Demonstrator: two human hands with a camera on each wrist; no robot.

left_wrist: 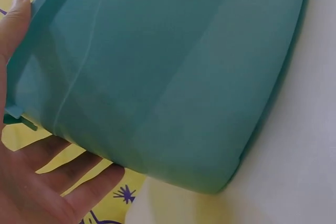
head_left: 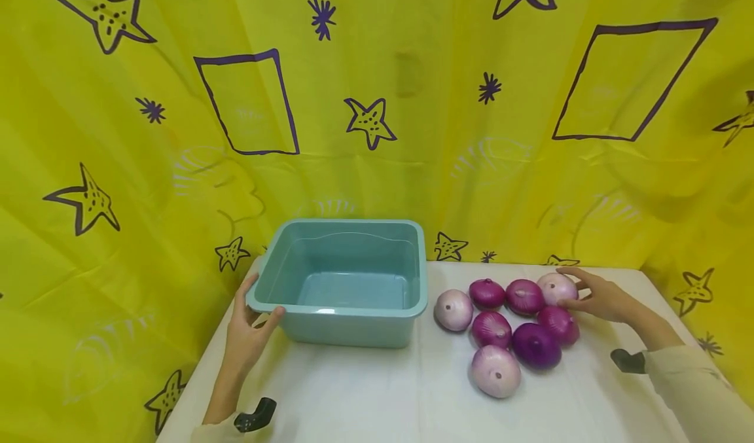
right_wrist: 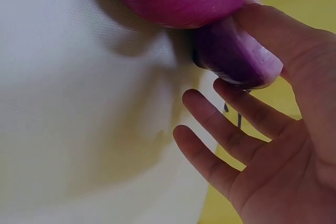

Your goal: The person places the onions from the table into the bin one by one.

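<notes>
My left hand [head_left: 250,335] holds a teal plastic tub [head_left: 347,311] by its near left corner. Its thumb lies on the front rim, while the other fingers spread along the outer left side, as the left wrist view also shows. At the back right of a group of onions, my right hand [head_left: 601,299] has thumb and fingertips on either side of a pale purple-white onion [head_left: 556,289]. In the right wrist view the thumb overlaps that onion [right_wrist: 236,56], and the three other visible fingers are spread beside it. Nothing lies inside the tub.
Several red onions, one of them dark purple [head_left: 537,346], sit close together right of the tub. Two more pale onions, one at the left [head_left: 453,310] and one in front [head_left: 495,372], edge the group. A yellow patterned curtain [head_left: 412,181] hangs behind the white table [head_left: 365,397].
</notes>
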